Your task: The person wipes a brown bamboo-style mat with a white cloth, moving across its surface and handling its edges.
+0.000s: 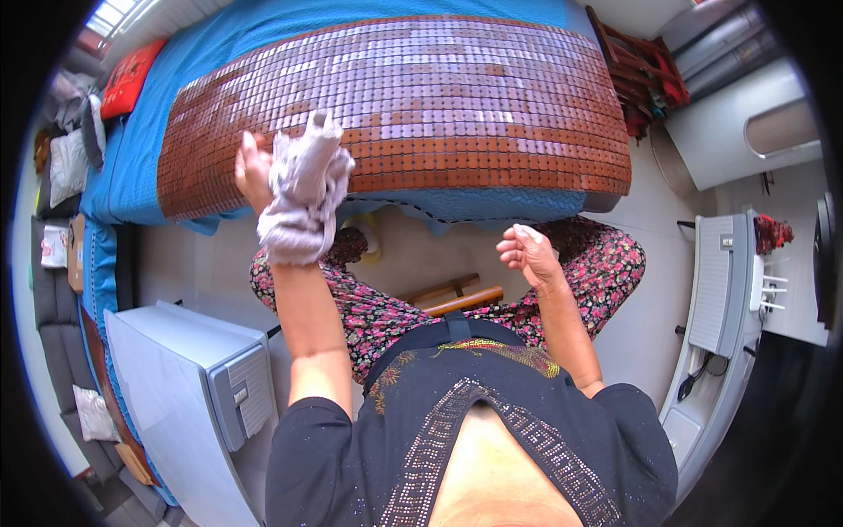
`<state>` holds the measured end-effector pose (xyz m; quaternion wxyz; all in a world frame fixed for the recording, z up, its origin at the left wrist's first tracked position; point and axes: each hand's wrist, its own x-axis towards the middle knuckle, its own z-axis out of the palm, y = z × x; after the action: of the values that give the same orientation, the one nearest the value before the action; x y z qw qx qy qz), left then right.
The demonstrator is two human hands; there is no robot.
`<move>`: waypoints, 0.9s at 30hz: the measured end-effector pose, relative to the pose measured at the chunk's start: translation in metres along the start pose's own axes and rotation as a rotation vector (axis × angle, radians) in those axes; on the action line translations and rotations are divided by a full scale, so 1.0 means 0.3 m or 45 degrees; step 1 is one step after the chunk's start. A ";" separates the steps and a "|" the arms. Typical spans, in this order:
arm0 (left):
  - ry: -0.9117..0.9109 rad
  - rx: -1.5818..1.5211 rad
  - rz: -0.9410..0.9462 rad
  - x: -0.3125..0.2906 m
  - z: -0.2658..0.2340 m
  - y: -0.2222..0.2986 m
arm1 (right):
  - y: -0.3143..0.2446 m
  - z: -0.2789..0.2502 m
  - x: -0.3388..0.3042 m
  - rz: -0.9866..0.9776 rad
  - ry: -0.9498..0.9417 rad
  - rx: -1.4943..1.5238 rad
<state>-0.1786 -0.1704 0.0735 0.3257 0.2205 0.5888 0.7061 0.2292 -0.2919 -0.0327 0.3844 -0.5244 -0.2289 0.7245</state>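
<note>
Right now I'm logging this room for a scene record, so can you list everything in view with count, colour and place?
cloth: one, pale grey, crumpled in the left hand above the mat's near edge
mat: one, brown tiles, spread over the bed
sheet: one, blue, under the mat
cushion: one, red, far left corner of the bed
cabinet: one, pale grey, lower left
appliance: one, white, right side
chair: one, dark red wood, top right
stool: one, wooden, between the legs
trousers: one pair, floral pink on dark
top: one, black with gold trim
left hand: raised, gripping the cloth
right hand: loosely curled, holding nothing
</note>
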 end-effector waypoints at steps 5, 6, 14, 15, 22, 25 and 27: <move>-0.056 0.870 1.080 0.087 0.376 -0.053 | -0.145 0.011 0.027 -0.229 -0.132 -0.069; -0.150 1.301 0.988 0.124 0.391 -0.165 | -0.191 0.022 0.027 -0.282 -0.134 -0.107; -0.588 1.584 1.411 -0.177 0.402 -0.366 | -0.486 -0.488 0.230 -1.083 0.860 -0.472; -0.661 1.786 1.149 -0.214 0.425 -0.335 | -0.489 -0.578 0.271 -1.084 0.885 -0.462; -1.352 1.959 1.163 -0.200 0.384 -0.212 | -0.528 -0.714 0.314 -0.580 1.182 -1.061; -1.251 1.954 1.305 -0.118 0.328 -0.261 | -0.521 -0.681 0.264 -0.740 0.638 -0.484; -1.128 1.876 1.332 0.005 0.311 -0.319 | -0.512 -0.700 0.205 -0.705 0.596 -0.647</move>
<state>-0.0955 -0.0961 -0.0002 -0.0533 0.8406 0.5339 0.0745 0.4649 -0.1656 -0.0282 0.4643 -0.6711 -0.4383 0.3767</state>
